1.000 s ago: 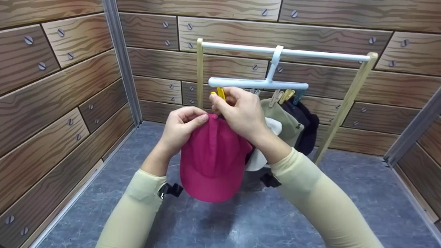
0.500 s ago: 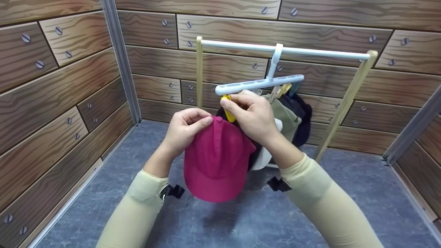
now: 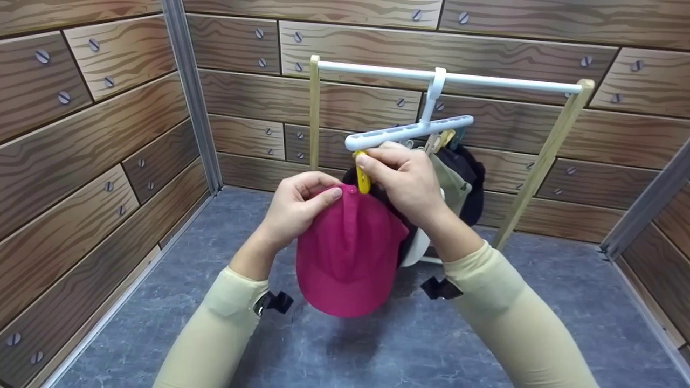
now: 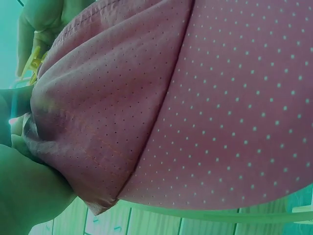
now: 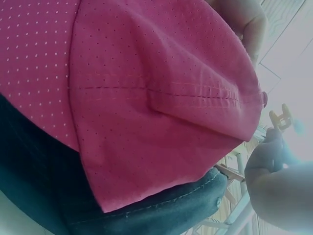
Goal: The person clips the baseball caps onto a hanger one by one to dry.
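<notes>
A dark pink baseball cap hangs brim-down from my left hand, which pinches its crown beside the top button. My right hand pinches a yellow clothespin just below the near end of the white hanger. The clothespin's lower end overlaps the top of the cap in the head view. In the right wrist view the clothespin shows past the cap's button, at the fingertips. Small perforations dot the pink cap in the left wrist view. Part of a dark cap hangs right behind it.
The hanger hooks over a white rod on a wooden-sided rack. Along it, clothespins hold several caps, among them an olive one, a white one and a navy one. Wood-print walls enclose the grey floor.
The hanger has swung so its near end comes toward me and right. Both hands and the pink cap have shifted right, and the yellow clothespin has turned downward, lower toward the cap's top.
</notes>
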